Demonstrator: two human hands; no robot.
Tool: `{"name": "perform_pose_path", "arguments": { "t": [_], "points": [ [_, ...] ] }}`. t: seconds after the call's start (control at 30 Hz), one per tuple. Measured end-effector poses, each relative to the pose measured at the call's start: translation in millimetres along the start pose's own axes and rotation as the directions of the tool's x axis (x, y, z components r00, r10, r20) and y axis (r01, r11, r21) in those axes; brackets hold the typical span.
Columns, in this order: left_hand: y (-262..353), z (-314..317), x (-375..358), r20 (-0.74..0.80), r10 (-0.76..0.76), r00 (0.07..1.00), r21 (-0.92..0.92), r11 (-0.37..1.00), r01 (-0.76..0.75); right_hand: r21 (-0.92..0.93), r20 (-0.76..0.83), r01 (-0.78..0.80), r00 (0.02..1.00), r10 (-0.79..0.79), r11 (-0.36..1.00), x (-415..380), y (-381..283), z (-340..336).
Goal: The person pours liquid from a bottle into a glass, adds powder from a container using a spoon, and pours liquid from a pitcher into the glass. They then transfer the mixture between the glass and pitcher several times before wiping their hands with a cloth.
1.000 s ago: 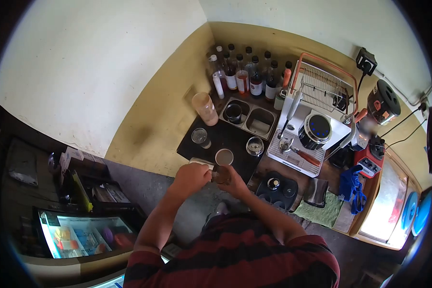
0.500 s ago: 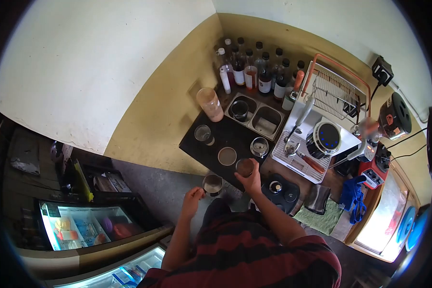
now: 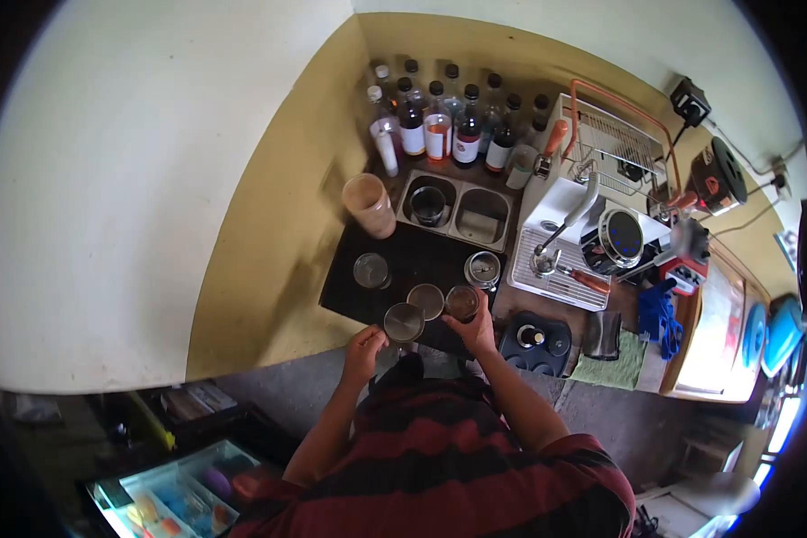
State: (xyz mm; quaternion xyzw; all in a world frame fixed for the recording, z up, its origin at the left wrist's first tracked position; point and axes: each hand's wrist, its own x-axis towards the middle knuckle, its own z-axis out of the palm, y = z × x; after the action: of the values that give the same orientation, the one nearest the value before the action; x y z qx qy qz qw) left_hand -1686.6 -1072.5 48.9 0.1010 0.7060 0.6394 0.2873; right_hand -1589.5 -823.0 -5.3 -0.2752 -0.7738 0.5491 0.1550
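Observation:
My left hand point(image 3: 365, 348) is closed on the side of a small round metal-looking cup point(image 3: 404, 323), held over the front edge of the black mat point(image 3: 341, 289). Beside it, my right hand point(image 3: 477, 330) has its fingers wrapped round a glass point(image 3: 462, 303) with something dark brown inside. Between and just behind the two vessels stands a round cup point(image 3: 425, 300) with a brownish-grey top. A clear glass point(image 3: 371, 271) is on the mat to the left. Near the mat's right edge sits a metal-rimmed round vessel point(image 3: 482, 269).
Behind the mat are a two-basin metal sink point(image 3: 484, 216) with a black cup point(image 3: 428, 206), a tall brown container point(image 3: 368, 206) and several syrup bottles point(image 3: 465, 134). An espresso machine point(image 3: 556, 285) stands right. A black tamping stand point(image 3: 534, 344) and green cloth point(image 3: 611, 360) lie nearer.
My left hand has brought the metal-looking cup up and right, over the mat's front edge and closer to the glass. My right hand keeps its grip. The camera view has shifted.

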Motion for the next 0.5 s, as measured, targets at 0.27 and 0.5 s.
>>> {"name": "perform_pose_path", "arguments": {
  "t": [0.27, 0.5],
  "points": [
    [-3.1, -15.0, 39.1, 0.199, 0.045, 0.979, 0.035, 0.998, -0.053, -0.003, -0.305, -0.14, 0.943, 0.132, 0.99, -52.1, 25.5, -1.9],
    [-1.6, -4.5, 53.2, 0.264, 0.137, 0.955, -0.067, 0.99, -0.124, 0.023, -0.152, -0.274, 0.95, 0.274, 0.961, -60.3, -39.6, 0.5]
  ]
}}
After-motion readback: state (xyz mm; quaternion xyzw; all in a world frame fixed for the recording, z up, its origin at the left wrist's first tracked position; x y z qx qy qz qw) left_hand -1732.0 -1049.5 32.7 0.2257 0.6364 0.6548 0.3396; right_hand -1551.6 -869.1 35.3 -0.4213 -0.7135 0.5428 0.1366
